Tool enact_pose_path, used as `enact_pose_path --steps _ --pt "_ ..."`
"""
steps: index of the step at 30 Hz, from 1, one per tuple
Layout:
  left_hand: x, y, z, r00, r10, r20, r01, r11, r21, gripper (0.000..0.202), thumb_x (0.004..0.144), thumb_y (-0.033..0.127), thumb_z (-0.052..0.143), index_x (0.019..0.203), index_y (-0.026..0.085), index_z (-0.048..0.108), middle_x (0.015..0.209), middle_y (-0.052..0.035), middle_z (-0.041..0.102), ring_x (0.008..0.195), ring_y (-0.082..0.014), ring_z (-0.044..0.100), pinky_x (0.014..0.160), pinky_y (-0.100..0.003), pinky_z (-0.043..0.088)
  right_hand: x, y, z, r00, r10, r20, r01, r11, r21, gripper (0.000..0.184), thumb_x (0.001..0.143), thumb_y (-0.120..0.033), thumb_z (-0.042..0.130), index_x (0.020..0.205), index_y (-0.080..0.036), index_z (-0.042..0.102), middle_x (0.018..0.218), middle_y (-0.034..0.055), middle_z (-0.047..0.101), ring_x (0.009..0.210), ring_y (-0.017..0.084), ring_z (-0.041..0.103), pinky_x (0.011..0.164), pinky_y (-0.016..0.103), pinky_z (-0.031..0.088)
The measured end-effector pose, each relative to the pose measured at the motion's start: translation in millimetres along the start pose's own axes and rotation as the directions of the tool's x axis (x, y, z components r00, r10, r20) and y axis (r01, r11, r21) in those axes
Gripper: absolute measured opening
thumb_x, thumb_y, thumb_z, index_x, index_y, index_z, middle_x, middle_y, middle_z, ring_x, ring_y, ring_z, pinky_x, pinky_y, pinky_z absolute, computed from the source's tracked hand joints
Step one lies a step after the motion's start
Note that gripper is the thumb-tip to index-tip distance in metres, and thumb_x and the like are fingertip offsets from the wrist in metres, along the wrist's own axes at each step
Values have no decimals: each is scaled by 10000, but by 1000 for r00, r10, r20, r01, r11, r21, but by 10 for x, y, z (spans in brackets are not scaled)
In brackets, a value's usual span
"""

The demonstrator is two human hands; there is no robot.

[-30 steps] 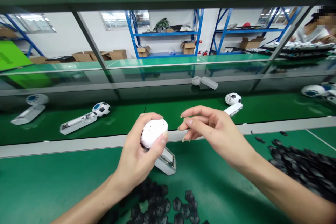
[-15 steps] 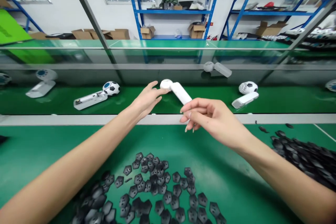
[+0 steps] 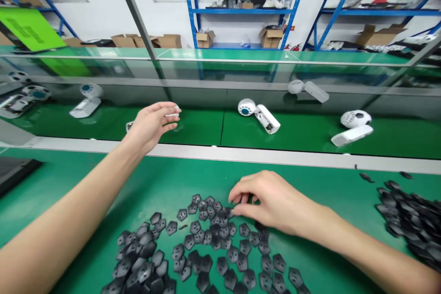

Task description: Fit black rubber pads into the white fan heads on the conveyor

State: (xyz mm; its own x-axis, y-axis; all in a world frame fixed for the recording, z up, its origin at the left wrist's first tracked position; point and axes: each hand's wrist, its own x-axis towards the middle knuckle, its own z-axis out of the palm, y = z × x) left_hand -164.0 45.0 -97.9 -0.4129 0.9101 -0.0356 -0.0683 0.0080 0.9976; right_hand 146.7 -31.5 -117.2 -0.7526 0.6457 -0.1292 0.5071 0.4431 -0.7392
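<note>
My left hand reaches over the green belt, fingers curled around the ball-shaped head of a white device; most of that device is hidden behind the hand. My right hand is low over loose black pentagon pieces. Its fingers are bent, with a gap between thumb and forefinger, and I see nothing held there. Between the hands, farther back, another white device lies untouched, its round head showing a blue disc and its body an open compartment.
A device with a soccer-ball head lies on the belt at right, and others at left. A bigger heap of black pieces is on the right. A pale rail separates belt and worktop. A dark tray-like object sits at left.
Both hands have left the middle device, which now shows its blue disc and open side. My left hand moved left to another device; my right came down to the black pieces. The view shifted right-to-left.
</note>
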Motion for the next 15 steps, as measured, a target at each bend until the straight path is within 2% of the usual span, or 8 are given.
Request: enact_pose_path --steps 3,7,11,13,15 --pt "4 90 -18 1000 23 8 -23 1000 -20 95 759 129 782 846 150 749 923 -105 763 742 -164 673 620 -248 542 -96 -137 69 989 -147 8 140 923 -360 44 964 -199 799 1001 -209 778 983 27 793 889 238 752 683 317 464" --pt "-8 110 -19 1000 22 12 -21 998 -59 179 690 141 811 856 147 743 893 -108 762 723 -165 672 611 -246 539 -132 -198 214 952 -305 25 249 723 -644 117 915 -117 783 854 -185 712 845 33 745 764 237 719 607 322 463" --pt "-24 65 -53 1000 -13 21 14 997 -77 256 646 150 819 882 125 724 877 -105 758 702 -146 667 613 -230 518 -130 -113 488 828 -560 -34 307 502 -808 157 761 -14 700 806 -161 728 797 79 762 670 243 696 589 341 527" --pt "-25 26 -84 1000 -23 16 24 998 -52 250 654 165 820 882 126 723 888 -115 762 700 -149 668 615 -236 523 -120 -16 619 761 -642 -95 283 460 -842 219 732 -8 631 836 -149 763 827 96 793 680 242 715 646 343 571" --pt "-7 -18 -130 1000 -21 -3 21 1000 -21 243 672 178 819 891 127 726 918 -131 767 711 -157 676 630 -252 538 -99 93 698 717 -682 -143 263 455 -851 273 725 3 591 843 -159 776 829 90 806 690 237 735 684 334 590"
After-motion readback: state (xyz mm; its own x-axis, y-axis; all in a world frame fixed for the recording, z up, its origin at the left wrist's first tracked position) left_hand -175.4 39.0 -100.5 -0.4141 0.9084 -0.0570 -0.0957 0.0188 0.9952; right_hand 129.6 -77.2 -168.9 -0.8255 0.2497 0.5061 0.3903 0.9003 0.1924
